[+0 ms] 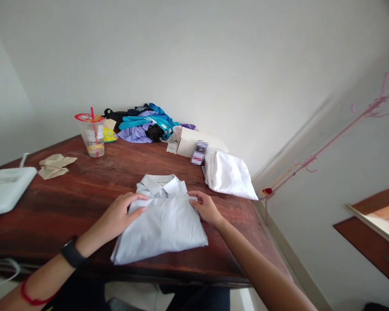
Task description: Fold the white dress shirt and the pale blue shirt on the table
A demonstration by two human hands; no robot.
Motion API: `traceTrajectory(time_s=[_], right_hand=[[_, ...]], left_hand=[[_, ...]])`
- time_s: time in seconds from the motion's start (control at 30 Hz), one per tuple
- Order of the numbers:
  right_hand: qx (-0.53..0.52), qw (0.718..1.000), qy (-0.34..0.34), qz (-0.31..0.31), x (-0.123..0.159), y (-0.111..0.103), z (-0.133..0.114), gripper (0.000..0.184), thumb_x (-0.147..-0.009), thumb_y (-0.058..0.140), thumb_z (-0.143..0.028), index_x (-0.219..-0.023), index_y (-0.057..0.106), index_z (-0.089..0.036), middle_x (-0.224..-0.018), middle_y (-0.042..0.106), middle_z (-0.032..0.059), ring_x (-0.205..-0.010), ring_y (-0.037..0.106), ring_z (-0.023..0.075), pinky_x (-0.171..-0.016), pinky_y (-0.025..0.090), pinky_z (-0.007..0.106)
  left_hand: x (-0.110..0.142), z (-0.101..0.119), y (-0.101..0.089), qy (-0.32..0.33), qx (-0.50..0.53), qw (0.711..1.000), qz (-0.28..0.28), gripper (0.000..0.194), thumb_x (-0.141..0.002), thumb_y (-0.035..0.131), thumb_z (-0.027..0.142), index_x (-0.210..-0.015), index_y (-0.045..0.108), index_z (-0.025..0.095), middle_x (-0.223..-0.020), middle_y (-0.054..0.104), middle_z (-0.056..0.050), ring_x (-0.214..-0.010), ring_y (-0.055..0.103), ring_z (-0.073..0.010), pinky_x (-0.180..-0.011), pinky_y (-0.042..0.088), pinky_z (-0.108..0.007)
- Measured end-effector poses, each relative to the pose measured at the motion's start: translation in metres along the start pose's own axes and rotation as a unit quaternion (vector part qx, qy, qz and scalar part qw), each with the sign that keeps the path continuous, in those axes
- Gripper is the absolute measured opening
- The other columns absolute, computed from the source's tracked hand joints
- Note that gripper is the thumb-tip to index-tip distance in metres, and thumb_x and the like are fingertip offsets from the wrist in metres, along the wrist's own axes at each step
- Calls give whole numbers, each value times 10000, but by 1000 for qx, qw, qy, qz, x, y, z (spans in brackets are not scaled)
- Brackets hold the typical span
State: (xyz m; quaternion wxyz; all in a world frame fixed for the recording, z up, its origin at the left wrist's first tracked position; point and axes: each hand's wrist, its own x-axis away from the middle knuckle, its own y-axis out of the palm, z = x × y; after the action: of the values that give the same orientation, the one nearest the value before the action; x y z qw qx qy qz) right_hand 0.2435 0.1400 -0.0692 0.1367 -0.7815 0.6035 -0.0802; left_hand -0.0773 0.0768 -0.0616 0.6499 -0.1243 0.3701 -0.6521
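Note:
In front of me on the table, a light grey collared shirt (165, 224) lies folded, its collar facing away from me and its lower part doubled up to just below the collar. My left hand (128, 209) holds the upper left corner of that fold, thumb on top and fingers along the edge. At the upper right corner, my right hand (205, 207) pinches the fold between thumb and fingers. A dark watch (74, 252) and a red band (35, 298) are on my left arm.
Folded white cloth (230, 175) lies right, by a white box (202, 140). Behind are piled clothes (145, 123) and a plastic cup (92, 136) with a straw. Brown paper (55, 166) and a white device (8, 188) lie left. A pink rack (327, 149) stands right.

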Motion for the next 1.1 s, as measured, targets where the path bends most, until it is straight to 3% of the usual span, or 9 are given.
traceTrajectory(time_s=[0.1, 0.23, 0.3, 0.47, 0.6, 0.7, 0.77, 0.93, 1.1], right_hand=[[-82, 996, 4, -17, 2, 2, 1, 438, -793, 783, -450, -1132, 730, -177, -923, 729, 35, -775, 616, 160, -717, 502, 287], [-174, 983, 28, -51, 6, 5, 2, 472, -796, 795, -470, -1173, 705, -200, -978, 727, 42, -811, 637, 162, -740, 501, 291], [-132, 990, 29, -46, 6, 7, 4, 431, -812, 777, -450, -1155, 712, -196, -934, 713, 35, -770, 620, 157, -700, 487, 284], [112, 993, -44, 3, 7, 7, 8, 284, -899, 663, -299, -1150, 736, -190, -759, 622, -4, -655, 536, 145, -655, 456, 293], [186, 972, -140, 4, 18, 1, 6, 244, -930, 647, -253, -1155, 731, -214, -991, 686, 55, -839, 631, 185, -772, 515, 325], [193, 962, -193, -20, 26, -6, 5, 237, -941, 629, -191, -1156, 726, -217, -1143, 687, 87, -1020, 660, 210, -915, 523, 359], [194, 959, -206, -17, 30, -10, 6, 239, -936, 622, -155, -1140, 731, -216, -1151, 688, 92, -1072, 661, 218, -966, 516, 376], [171, 967, -184, 36, 28, -12, 10, 252, -922, 568, -104, -1044, 765, -202, -1020, 713, 77, -930, 690, 198, -817, 556, 322], [178, 970, -153, 66, 24, -14, 14, 294, -910, 544, -83, -1038, 780, -203, -978, 714, 72, -879, 696, 197, -753, 579, 306]], left_hand=[[1, 6, -4, -13, 26, 1000, 5, 358, -910, 609, 540, -984, 750, 220, -1079, 774, -66, -1035, 715, -276, -969, 534, -347], [10, 7, -10, -35, 56, 998, 8, 396, -931, 587, 577, -995, 746, 220, -1032, 780, -45, -970, 724, -249, -916, 543, -301], [14, 3, -8, -29, 30, 999, 18, 395, -939, 579, 577, -994, 748, 224, -1024, 771, -44, -960, 723, -243, -899, 546, -298], [25, -9, 3, 41, -96, 994, 40, 356, -977, 539, 500, -1041, 763, 231, -1099, 703, -82, -1001, 707, -240, -888, 568, -315], [36, -14, -8, 139, -153, 978, 12, 313, -1006, 491, 295, -1187, 746, 276, -1421, 600, -63, -1278, 615, -252, -1102, 495, -354], [51, -19, -25, 210, -186, 958, -63, 592, -926, 397, 56, -1366, 654, 356, -1546, 530, 26, -1400, 534, -218, -1186, 433, -357], [63, -26, -35, 218, -211, 948, -94, 764, -838, 400, 1, -1476, 550, 393, -1594, 477, 57, -1441, 494, -229, -1195, 433, -391], [81, -33, -40, 204, -247, 941, -107, 921, -771, 450, 24, -1614, 337, 375, -1658, 365, 35, -1484, 430, -280, -1207, 407, -473], [68, -15, -43, 257, -293, 914, -114, 1007, -724, 404, -32, -1631, 279, 387, -1662, 347, 66, -1530, 343, -272, -1223, 368, -505]])
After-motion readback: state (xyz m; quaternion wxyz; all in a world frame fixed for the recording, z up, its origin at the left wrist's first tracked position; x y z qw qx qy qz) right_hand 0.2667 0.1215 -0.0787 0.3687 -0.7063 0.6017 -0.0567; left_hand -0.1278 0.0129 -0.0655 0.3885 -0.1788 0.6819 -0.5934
